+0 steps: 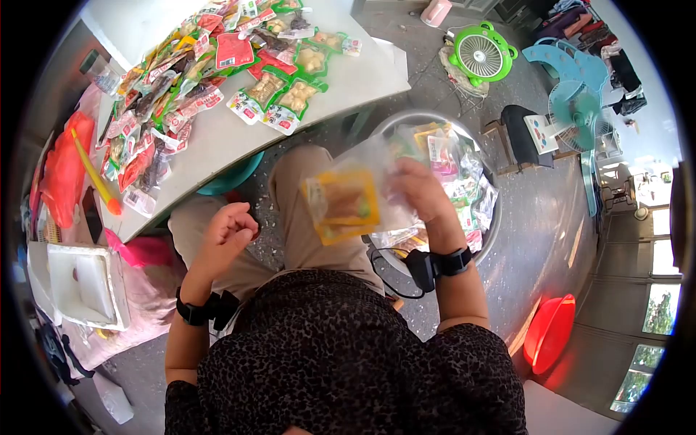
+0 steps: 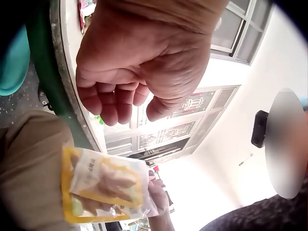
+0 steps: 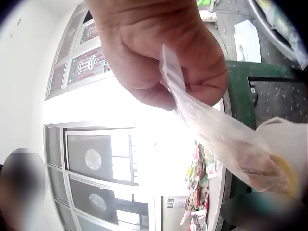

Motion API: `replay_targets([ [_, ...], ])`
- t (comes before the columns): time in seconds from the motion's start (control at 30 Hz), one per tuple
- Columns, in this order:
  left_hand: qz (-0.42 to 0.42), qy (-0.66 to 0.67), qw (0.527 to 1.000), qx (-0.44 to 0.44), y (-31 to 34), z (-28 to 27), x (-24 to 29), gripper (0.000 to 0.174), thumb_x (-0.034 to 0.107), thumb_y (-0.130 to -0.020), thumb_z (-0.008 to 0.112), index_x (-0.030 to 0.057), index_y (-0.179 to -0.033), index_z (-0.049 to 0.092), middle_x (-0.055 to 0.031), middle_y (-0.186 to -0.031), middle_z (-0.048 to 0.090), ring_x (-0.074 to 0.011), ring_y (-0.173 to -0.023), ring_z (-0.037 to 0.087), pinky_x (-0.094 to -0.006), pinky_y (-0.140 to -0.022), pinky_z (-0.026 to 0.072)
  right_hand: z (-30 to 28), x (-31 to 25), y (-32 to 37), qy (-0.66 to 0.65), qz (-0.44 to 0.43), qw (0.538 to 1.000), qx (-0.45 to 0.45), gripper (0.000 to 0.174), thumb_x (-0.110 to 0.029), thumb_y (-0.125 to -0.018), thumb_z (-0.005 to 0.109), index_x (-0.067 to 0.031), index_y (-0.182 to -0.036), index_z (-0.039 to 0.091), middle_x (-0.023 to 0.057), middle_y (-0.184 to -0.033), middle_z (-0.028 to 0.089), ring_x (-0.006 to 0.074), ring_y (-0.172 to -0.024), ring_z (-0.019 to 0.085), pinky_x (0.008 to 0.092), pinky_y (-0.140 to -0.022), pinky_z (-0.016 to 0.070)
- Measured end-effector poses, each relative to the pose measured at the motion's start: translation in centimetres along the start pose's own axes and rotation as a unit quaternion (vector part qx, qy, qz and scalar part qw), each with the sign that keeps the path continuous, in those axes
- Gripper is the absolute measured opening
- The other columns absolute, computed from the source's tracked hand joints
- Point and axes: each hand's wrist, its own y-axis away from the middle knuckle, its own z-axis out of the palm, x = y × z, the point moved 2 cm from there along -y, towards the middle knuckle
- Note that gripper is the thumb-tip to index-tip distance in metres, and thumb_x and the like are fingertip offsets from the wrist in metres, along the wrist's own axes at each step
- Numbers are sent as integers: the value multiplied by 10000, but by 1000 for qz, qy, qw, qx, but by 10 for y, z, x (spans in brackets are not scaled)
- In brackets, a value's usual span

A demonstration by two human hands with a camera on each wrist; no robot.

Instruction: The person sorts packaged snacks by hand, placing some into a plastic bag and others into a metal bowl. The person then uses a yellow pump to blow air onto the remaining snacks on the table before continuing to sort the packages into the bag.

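Observation:
My right hand (image 1: 420,190) pinches the clear end of a plastic food packet (image 1: 346,203) over my knees. Yellow edging and brownish, chicken-foot-like pieces show on the packet. In the right wrist view the curled fingers (image 3: 202,84) grip its whitish film. My left hand (image 1: 229,235) hovers over my other thigh, fingers loosely bent, holding nothing. The left wrist view shows that hand (image 2: 139,67) apart from the packet (image 2: 103,185). By my right arm stands a large metal basin (image 1: 495,217) heaped with similar packets (image 1: 449,159).
A white table (image 1: 348,87) bears a big pile of snack packets (image 1: 181,94). On the floor stand a green fan (image 1: 482,54), a dark chair (image 1: 523,134) and a red basin (image 1: 549,333). A white foam box (image 1: 87,283) is at my left, and a teal tub (image 1: 235,177) sits under the table.

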Motion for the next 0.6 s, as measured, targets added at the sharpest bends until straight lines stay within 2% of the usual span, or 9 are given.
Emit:
replay_targets([
  [0.1, -49, -34, 996, 65, 23, -30, -24, 363, 61, -806, 487, 35, -1154, 385, -37, -885, 504, -87, -800, 466, -210, -710, 378, -59, -12, 10, 19, -45, 995, 82, 105, 1, -709, 523, -45, -803, 531, 24, -671, 544, 108, -572, 528, 213, -494, 413],
  [0.2, -127, -54, 980, 140, 47, -53, -54, 348, 68, -813, 474, 25, -1148, 389, -33, -863, 517, -100, -802, 481, -223, -728, 385, -124, -2, 18, 47, -48, 984, 164, 142, -14, -708, 523, -30, -849, 527, 24, -671, 532, 104, -579, 523, 209, -505, 420],
  [0.3, -138, -124, 969, 161, 66, -70, -74, 342, 65, -814, 471, 14, -1143, 391, -38, -868, 524, -106, -801, 488, -232, -738, 393, -166, 14, 28, 144, -25, 954, 263, 157, -46, -688, 514, -20, -842, 531, 28, -654, 519, 102, -557, 516, 212, -466, 408],
  [0.4, -138, -87, 970, 180, 66, -69, -67, 331, 66, -816, 467, 4, -1134, 398, -43, -867, 527, -105, -796, 489, -234, -740, 396, -221, 49, 31, 285, 18, 905, 316, 143, -57, -689, 485, -16, -814, 540, 40, -623, 510, 107, -512, 501, 218, -441, 397],
  [0.5, -124, -102, 971, 177, 66, -70, -69, 317, 65, -817, 465, -2, -1122, 407, -43, -864, 529, -106, -784, 491, -234, -738, 396, -261, 86, 48, 239, 32, 901, 362, 102, -54, -692, 452, -22, -748, 532, 40, -576, 483, 120, -443, 471, 229, -388, 374],
  [0.6, -128, -99, 971, 176, 65, -72, -72, 309, 62, -816, 462, -5, -1114, 412, -46, -857, 531, -106, -775, 490, -234, -730, 397, -280, 113, 78, 140, 88, 898, 407, 65, -57, -698, 447, -29, -701, 506, 33, -550, 454, 124, -404, 446, 237, -342, 348],
])
